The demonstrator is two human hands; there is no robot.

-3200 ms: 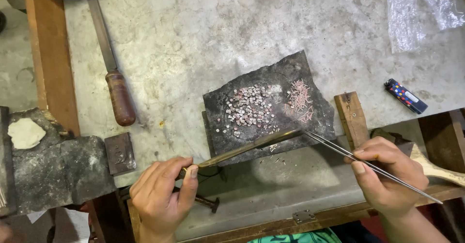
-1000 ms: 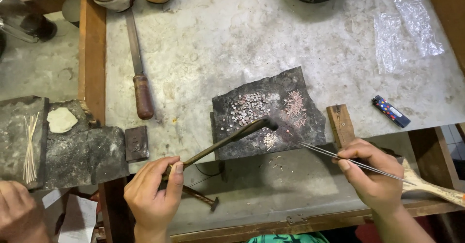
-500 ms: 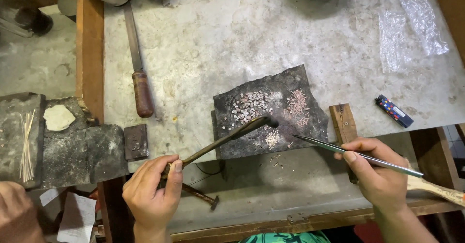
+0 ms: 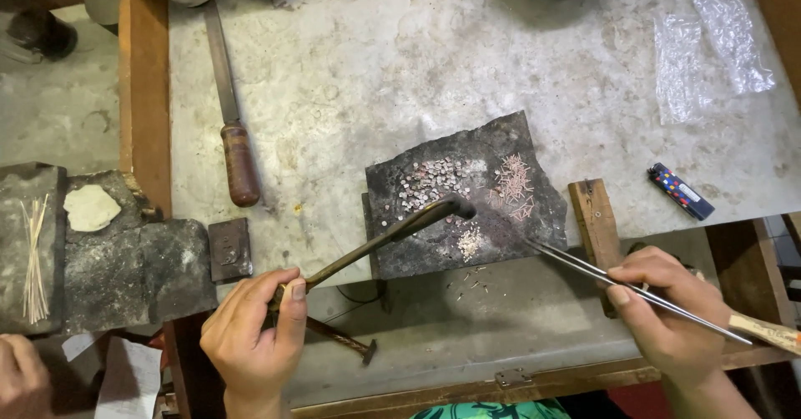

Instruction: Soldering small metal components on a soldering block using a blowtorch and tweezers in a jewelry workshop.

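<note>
The left hand (image 4: 254, 335) is closed around the handle end of a long bent torch pipe (image 4: 380, 239), whose dark curved nozzle sits over the blackened charred block (image 4: 434, 252) in the middle of the grey tabletop (image 4: 375, 77). The right hand (image 4: 667, 315) grips long steel tweezers (image 4: 617, 284), their tips resting at the block's lower right edge, just beside a small pale heap of metal bits (image 4: 470, 239).

Since a few seconds ago the nozzle has come further onto the block — earlier it lay along the front edge, now it hangs close above the pale heap. The tweezers have slid in from the right over the last second, so tool and torch now converge on the same spot, which suggests the work is centred on that heap rather than on the other piles.

Further back on the block lie a patch of tiny grey pieces (image 4: 430, 181) and a scatter of coppery wire snippets (image 4: 513, 187). A wooden-handled file (image 4: 229, 110) lies to the left, a small lighter (image 4: 682, 192) to the right — and another person's hand (image 4: 21, 377) shows at the lower left corner.
</note>
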